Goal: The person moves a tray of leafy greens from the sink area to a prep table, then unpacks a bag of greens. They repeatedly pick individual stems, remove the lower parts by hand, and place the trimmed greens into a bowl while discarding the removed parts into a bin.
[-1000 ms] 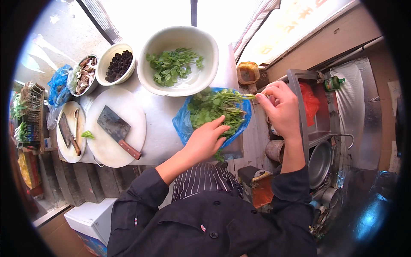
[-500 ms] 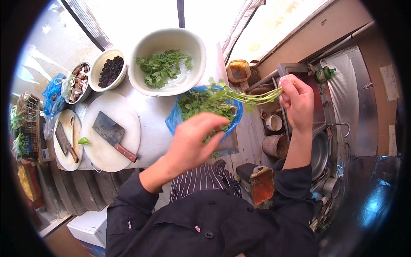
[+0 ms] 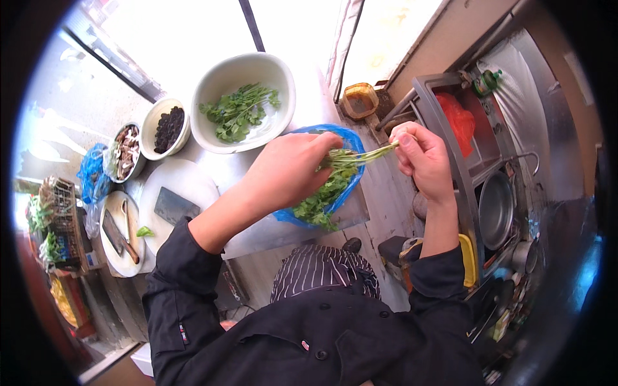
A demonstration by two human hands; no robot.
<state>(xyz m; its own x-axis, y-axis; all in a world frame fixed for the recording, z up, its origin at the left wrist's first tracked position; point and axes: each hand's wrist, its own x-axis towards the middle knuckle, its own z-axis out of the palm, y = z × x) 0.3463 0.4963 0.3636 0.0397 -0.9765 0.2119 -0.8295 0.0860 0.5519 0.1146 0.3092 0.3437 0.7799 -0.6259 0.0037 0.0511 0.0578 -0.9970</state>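
A small bunch of cilantro [image 3: 368, 156] stretches sideways between my hands. Its stem ends are pinched in my right hand [image 3: 423, 161], out past the table's right end. My left hand [image 3: 293, 168] is closed round the bunch further along; its fingertips are partly hidden. Below the bunch, a blue plastic bag [image 3: 353, 134] holds more loose cilantro [image 3: 317, 207] and sits at the table's right corner. Some leaves hang over the bag's near edge. Behind my left hand stands a large white basin [image 3: 290, 96] with sprigs of cilantro [image 3: 239, 112] in it.
Left of the basin are a bowl of dark pieces [image 3: 169, 128] and a bowl of sliced mushrooms [image 3: 126, 153]. A cleaver [image 3: 174, 204] lies on a round white board [image 3: 168, 175]; a knife [image 3: 114, 233] rests on a smaller board. A metal sink [image 3: 444, 83] stands at right.
My left hand has moved from over the bag onto the cilantro held in my right. My right hand has come lower and slightly left. The view has shifted.
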